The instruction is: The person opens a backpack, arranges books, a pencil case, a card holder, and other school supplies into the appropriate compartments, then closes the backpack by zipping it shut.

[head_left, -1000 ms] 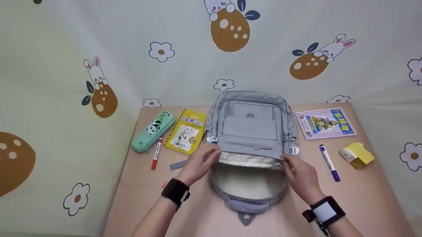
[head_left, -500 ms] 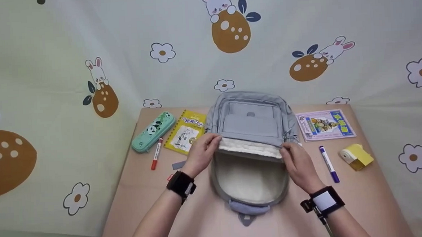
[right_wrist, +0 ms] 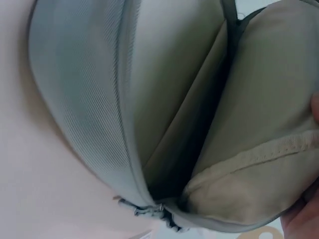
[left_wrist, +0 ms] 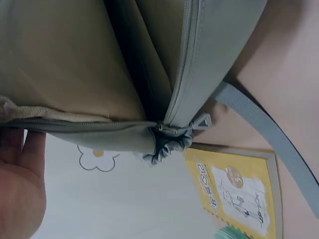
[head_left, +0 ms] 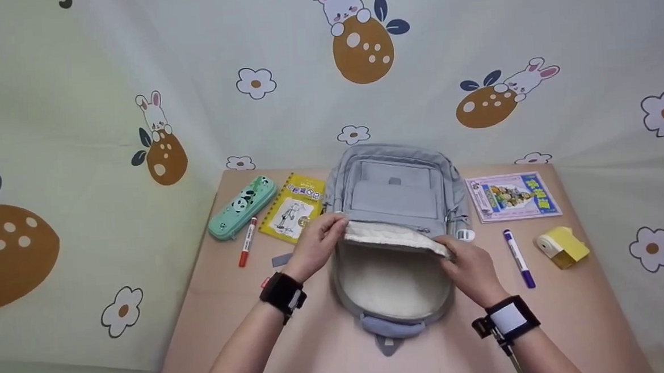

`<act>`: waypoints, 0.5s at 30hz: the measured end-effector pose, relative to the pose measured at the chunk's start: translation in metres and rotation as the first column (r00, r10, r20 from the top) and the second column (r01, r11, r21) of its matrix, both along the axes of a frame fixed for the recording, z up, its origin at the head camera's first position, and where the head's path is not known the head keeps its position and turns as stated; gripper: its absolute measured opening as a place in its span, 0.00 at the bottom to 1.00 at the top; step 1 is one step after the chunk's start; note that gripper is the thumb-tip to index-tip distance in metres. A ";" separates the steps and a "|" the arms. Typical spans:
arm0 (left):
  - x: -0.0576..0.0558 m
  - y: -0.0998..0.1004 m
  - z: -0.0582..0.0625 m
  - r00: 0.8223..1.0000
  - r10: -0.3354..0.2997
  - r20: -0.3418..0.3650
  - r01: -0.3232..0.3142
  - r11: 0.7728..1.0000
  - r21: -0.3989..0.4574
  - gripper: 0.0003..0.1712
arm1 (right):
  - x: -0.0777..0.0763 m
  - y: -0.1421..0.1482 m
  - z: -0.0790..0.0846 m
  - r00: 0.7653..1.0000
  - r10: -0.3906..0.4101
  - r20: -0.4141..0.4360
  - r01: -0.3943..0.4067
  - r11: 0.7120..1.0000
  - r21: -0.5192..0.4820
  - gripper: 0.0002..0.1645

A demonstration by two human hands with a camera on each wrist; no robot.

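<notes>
A grey backpack lies on the table, its main compartment unzipped and its pale lining showing. My left hand pinches the left side of the raised front panel's edge. On the right, my right hand grips the same edge, thumb on the lining side. Fingers of the left hand stand behind the zip edge in the left wrist view. The right wrist view shows part of the right hand at the panel's rim, with a dark fold deep in the bag.
Left of the backpack are a green panda pencil case, a red marker and a yellow spiral notebook. To its right lie a pink-edged picture book, a blue marker and a yellow tape dispenser.
Both hands have lifted the front panel away from the back, widening the opening. Since half a second ago, the right hand has drawn its side of the edge down a little.
</notes>
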State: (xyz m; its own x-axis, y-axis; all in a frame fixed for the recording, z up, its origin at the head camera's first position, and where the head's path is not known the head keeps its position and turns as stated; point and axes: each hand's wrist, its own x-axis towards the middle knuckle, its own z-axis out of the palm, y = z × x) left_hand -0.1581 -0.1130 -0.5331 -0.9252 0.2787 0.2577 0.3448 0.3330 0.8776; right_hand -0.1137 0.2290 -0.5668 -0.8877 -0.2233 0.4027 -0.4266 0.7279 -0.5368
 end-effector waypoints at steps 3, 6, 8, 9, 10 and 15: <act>0.002 -0.008 -0.003 0.999 -0.025 0.042 0.026 0.999 -0.024 0.16 | -0.001 -0.003 0.001 0.999 -0.026 -0.025 0.026 1.000 -0.005 0.24; 0.001 -0.019 -0.009 0.997 0.003 0.083 0.003 0.997 -0.075 0.20 | -0.001 -0.005 0.001 0.998 -0.034 -0.044 0.034 0.999 -0.007 0.23; -0.004 -0.026 -0.016 0.995 0.044 0.095 -0.030 0.990 -0.141 0.23 | -0.002 -0.006 0.001 0.998 -0.042 -0.046 0.041 0.999 -0.011 0.22; -0.007 -0.030 -0.021 0.992 0.075 0.098 -0.055 0.979 -0.195 0.25 | -0.002 -0.006 0.001 0.998 -0.046 -0.044 0.046 0.999 -0.013 0.22; -0.011 -0.034 -0.027 0.991 0.103 0.087 -0.076 0.960 -0.268 0.27 | -0.002 -0.006 0.001 0.998 -0.050 -0.039 0.049 0.999 -0.019 0.22; -0.026 -0.054 -0.071 0.988 0.156 0.009 -0.112 0.748 -0.655 0.34 | -0.002 -0.009 0.001 0.998 -0.066 -0.011 0.066 0.997 -0.045 0.24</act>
State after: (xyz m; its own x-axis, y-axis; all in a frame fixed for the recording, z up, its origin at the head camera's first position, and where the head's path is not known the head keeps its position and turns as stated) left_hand -0.1841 -0.1670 -0.6040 -0.9730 0.2308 0.0040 0.2081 0.8693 0.4484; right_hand -0.1161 0.2196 -0.5659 -0.8945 -0.1460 0.4225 -0.3856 0.7301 -0.5641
